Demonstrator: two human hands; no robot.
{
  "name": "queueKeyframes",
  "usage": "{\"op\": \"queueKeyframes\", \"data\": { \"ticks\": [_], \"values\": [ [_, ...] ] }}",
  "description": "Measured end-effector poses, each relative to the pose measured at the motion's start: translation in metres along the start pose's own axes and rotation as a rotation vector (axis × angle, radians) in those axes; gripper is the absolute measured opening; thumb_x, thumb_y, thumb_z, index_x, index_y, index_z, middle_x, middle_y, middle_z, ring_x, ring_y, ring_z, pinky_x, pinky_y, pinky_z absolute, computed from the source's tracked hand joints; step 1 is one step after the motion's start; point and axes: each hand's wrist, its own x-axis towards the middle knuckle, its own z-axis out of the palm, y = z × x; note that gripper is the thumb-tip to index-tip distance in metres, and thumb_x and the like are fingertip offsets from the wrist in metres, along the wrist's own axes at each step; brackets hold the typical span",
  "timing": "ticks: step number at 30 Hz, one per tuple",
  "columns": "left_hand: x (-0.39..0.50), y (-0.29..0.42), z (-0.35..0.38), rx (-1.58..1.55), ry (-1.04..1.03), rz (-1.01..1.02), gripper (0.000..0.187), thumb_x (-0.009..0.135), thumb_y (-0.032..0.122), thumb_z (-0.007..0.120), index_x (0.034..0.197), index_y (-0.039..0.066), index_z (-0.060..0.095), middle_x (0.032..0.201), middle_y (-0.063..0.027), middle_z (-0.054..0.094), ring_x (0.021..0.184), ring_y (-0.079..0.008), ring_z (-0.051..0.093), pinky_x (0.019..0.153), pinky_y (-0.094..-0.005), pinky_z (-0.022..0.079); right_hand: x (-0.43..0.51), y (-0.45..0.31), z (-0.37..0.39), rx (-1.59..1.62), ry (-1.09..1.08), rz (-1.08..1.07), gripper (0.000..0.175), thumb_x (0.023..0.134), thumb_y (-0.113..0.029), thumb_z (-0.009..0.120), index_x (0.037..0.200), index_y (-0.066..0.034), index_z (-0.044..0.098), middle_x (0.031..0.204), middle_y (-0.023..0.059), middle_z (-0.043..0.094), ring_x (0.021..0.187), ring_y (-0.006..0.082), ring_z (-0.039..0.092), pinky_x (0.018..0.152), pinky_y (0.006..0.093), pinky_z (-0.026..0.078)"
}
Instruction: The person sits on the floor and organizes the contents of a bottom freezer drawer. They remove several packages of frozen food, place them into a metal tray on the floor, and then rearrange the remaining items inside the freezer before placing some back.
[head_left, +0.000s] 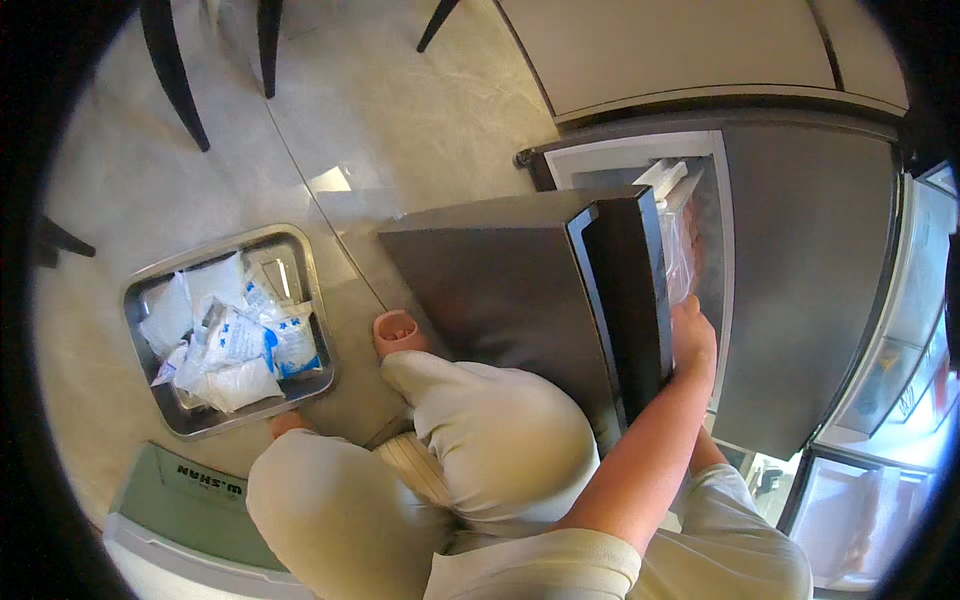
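My left hand (691, 334) reaches past the dark front panel (495, 292) of a freezer compartment standing open. Its fingers are at the lower end of a clear plastic bag or bin (677, 251) with something reddish behind it; whether they grip it is unclear. Only my right forearm (705, 452) shows, behind the left arm; the right hand itself is hidden. On the floor to the left, a stainless-steel tray (324, 330) holds several white packs (232, 337), some with blue print and writing.
Further right, a lit refrigerator compartment (892, 375) is open. A green-and-white plastic box (187, 517) bearing writing stands at lower left. Wooden slats (412, 465) show between my knees. Dark chair legs (172, 75) stand at the top left, below a beige cabinet (675, 52) at the top right.
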Motion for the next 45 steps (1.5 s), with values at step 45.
{"op": "queueKeyframes", "data": {
  "ticks": [45],
  "values": [
    [-0.013,-0.012,-0.028,-0.519,0.124,0.104,0.018,0.077,0.014,0.057,0.091,0.012,0.069,0.096,-0.0031,0.061,0.1,-0.021,0.051,0.076,-0.0369,0.04,0.083,0.01,0.015,-0.202,0.011,-0.104,0.037,0.083,-0.017,0.055,0.116,-0.0008,0.049,0.118,0.0132,0.054,0.104,0.0209,0.052,0.084,0.0388,0.043]
  ]
}}
